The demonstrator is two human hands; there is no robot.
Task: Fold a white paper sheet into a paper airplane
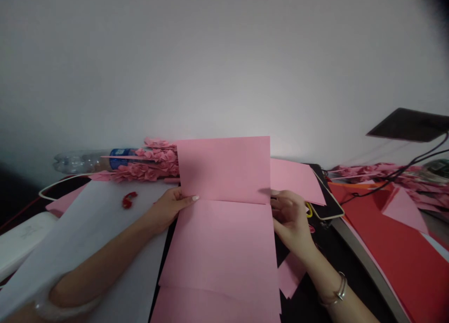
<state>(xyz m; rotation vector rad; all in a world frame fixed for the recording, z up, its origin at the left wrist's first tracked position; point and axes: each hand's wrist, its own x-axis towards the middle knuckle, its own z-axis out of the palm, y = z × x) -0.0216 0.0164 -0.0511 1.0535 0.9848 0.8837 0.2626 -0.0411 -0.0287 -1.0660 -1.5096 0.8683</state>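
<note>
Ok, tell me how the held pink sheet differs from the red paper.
The pink sheet is pale; the red paper is strongly coloured.
The left hand and right hand are at the pink sheet's edges; neither touches the red paper.
The pink sheet is tilted up; the red paper lies flat, partly covered.
Both look plain, without visible print.
</note>
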